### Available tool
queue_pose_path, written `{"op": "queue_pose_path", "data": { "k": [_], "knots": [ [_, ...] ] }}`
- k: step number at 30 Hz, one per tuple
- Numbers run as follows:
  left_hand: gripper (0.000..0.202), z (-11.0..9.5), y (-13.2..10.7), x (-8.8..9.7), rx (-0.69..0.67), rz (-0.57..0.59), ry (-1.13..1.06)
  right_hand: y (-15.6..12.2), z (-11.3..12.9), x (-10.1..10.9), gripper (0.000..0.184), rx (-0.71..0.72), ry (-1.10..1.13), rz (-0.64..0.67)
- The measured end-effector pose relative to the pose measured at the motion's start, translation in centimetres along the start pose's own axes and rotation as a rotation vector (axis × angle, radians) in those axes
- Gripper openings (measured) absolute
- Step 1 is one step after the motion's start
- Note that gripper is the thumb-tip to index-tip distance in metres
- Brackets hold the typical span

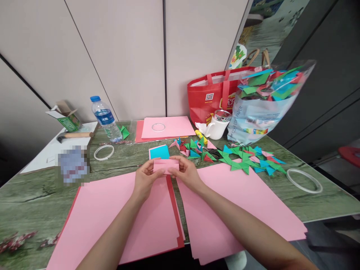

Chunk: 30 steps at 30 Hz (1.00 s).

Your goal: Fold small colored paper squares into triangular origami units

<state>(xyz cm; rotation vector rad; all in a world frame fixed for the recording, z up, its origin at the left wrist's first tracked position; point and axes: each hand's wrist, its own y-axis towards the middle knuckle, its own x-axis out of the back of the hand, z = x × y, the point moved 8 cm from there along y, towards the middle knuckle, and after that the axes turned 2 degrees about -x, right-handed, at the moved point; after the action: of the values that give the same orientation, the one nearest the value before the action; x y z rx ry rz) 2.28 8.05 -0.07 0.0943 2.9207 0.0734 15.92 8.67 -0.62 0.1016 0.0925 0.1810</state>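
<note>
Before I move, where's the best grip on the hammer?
Probably mid-length on its wooden handle, from above and the near side. The handle lies flat, pointing right, its dark head at the left end; the open box stands just behind, crowding the far side.

A clear water bottle [106, 118] with a blue cap and blue label stands on the green, marble-patterned table [22, 210]. Left of the bottle is an open green-and-white box [67, 119], flaps up, and in front of that box a hammer [75, 135] lies with its wooden handle pointing toward the bottle. A white ring [95, 153] lies just in front of the bottle; a second white ring [305, 190] is well off to its right. Also right of the bottle, well apart, stand a white mug [218, 127] and a red shopping bag [201, 101]. Pale panels [126, 56] rise behind the bottle.
</note>
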Motion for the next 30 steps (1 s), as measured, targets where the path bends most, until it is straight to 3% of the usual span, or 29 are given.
{"op": "queue_pose_path", "data": {
  "k": [13,23,30],
  "knots": [
    [0.031,0.5,-0.2,0.8,0.036,-0.13,0.04,-0.2,-0.3,0.3,0.031,-0.044,-0.026,-0.046],
    [0.028,0.7,-0.2,1.0,0.024,-0.132,0.055,-0.2,-0.4,0.2,0.024,-0.066,-0.049,-0.016],
    [0.029,0.8,-0.3,0.8,0.035,-0.118,0.081,0.0,0.6,0.6,0.018,0.12,-0.241,-0.049]
  ]
}}
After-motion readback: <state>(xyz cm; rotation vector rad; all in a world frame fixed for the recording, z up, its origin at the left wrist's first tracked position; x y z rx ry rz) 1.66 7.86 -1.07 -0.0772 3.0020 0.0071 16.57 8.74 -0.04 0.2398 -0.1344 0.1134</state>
